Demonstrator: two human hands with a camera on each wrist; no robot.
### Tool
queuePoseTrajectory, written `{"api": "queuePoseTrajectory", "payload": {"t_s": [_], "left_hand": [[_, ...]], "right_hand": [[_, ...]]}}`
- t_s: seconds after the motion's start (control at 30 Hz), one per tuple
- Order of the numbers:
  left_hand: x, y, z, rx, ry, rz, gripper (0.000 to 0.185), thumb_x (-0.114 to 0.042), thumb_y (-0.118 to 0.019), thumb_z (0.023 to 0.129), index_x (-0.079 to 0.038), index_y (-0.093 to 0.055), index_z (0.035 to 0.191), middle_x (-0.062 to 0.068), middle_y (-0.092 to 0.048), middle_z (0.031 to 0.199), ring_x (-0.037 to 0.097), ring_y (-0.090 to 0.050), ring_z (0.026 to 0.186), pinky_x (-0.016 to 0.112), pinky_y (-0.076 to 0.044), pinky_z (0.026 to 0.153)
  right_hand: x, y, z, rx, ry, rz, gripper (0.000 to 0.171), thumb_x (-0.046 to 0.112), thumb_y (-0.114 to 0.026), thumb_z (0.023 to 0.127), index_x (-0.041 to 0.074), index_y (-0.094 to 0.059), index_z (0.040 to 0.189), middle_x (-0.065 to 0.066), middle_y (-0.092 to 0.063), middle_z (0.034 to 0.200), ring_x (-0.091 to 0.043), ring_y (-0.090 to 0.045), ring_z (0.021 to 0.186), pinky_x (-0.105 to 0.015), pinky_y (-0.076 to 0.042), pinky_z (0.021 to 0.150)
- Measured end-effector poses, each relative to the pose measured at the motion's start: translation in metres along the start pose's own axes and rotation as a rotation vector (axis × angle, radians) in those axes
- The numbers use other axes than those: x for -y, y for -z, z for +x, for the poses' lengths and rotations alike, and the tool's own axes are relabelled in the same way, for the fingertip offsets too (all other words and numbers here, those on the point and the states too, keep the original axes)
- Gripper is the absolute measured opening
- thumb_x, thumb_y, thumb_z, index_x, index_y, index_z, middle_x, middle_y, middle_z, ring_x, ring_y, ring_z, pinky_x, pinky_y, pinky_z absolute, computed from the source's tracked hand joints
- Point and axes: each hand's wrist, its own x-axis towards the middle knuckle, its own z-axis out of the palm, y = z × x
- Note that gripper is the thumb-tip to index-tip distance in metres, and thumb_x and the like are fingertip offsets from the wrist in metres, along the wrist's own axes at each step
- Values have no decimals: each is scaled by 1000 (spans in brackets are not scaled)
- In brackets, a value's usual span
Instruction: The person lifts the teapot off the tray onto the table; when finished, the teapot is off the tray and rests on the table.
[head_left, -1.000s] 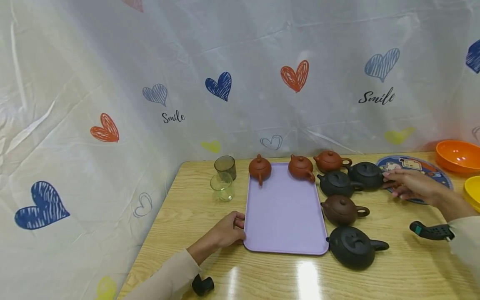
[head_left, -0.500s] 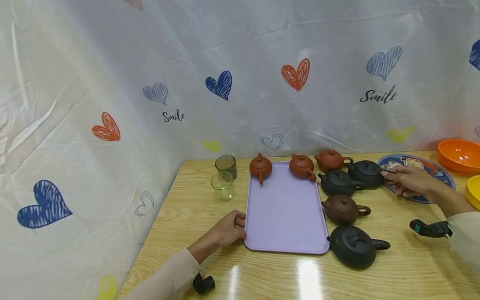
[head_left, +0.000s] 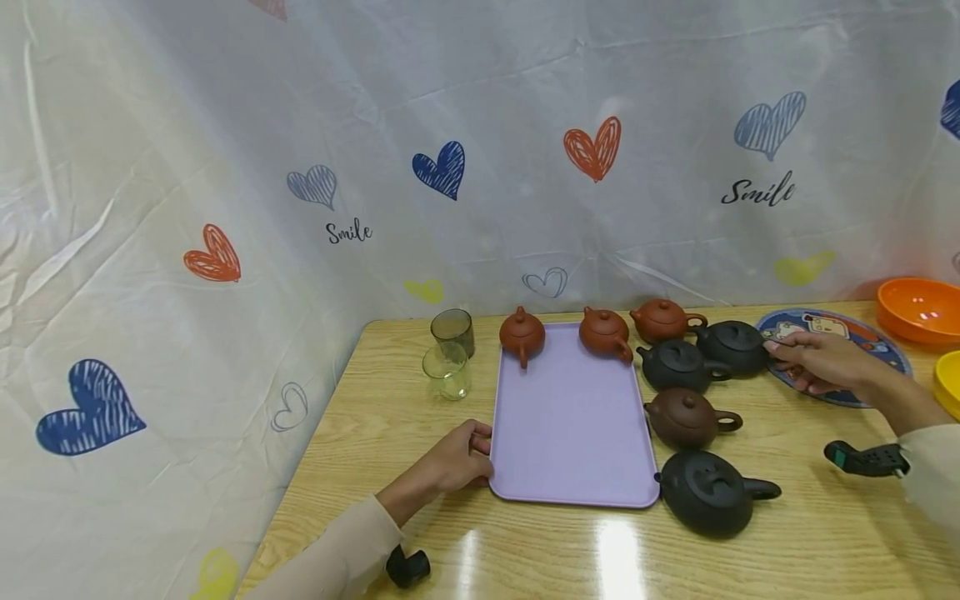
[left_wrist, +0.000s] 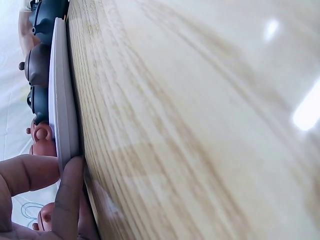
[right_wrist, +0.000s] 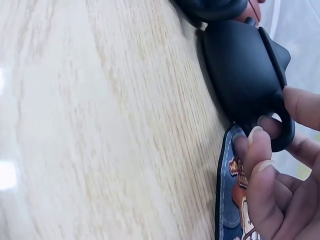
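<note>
My left hand [head_left: 452,458] pinches the lilac tray [head_left: 573,433] at its left edge near the front corner, thumb and finger meeting the rim in the left wrist view. Two reddish clay teapots [head_left: 522,335] sit at the tray's back corners. My right hand [head_left: 821,364] grips the handle of a black teapot [right_wrist: 242,67] at the back right, a finger through the loop. That pot stands beside another black teapot [head_left: 675,365]. Along the tray's right side are also a reddish teapot [head_left: 660,321], a dark brown teapot [head_left: 684,418] and a larger black teapot [head_left: 705,493].
Two glasses, one smoky [head_left: 453,330] and one pale green [head_left: 446,379], stand left of the tray. A round printed mat [head_left: 873,354] lies behind my right hand. At the right edge are an orange bowl [head_left: 921,310] and a yellow bowl [head_left: 948,382]. A patterned curtain hangs behind the table.
Nothing on the table has visibly moved. My right hand stays at the black teapot's handle with only a slight shift of its fingers, and the left stays on the tray; the head view has shifted slightly.
</note>
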Motion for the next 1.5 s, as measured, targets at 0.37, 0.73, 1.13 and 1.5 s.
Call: {"api": "queuePoseTrajectory", "payload": {"t_s": [0.37,0.73,1.13,1.5], "left_hand": [[4,1,1,-4,-8,3,62,6,-64,78,8,-42,136,17,-53,109,21,-58,89,34,-59,75],[4,1,0,-3,-7,-3,62,6,-65,78,8,-43,136,17,-53,109,21,-58,90,34,-60,75],[3,1,1,-7,-9,4,63,6,-65,77,8,-43,136,17,-54,110,21,-58,90,34,-60,75],[4,0,2,-7,-2,-18,62,7,-65,76,8,-44,134,17,-54,109,21,-59,89,34,-61,76]], "right_hand": [[-2,6,-11,-78,37,-33,69,46,-45,104,-10,-30,143,-15,-68,104,-14,-67,74,-30,-58,65],[20,13,-20,-190,109,-91,70,46,-43,105,-11,-30,145,-44,-46,134,-19,-67,74,-30,-57,62],[109,-16,-12,-134,184,-62,63,52,-50,101,2,-45,141,-25,-52,132,-21,-66,80,-32,-57,68],[208,-67,20,-17,315,-48,48,47,-61,97,6,-62,122,-11,-61,98,-24,-62,73,-34,-52,60]]}}
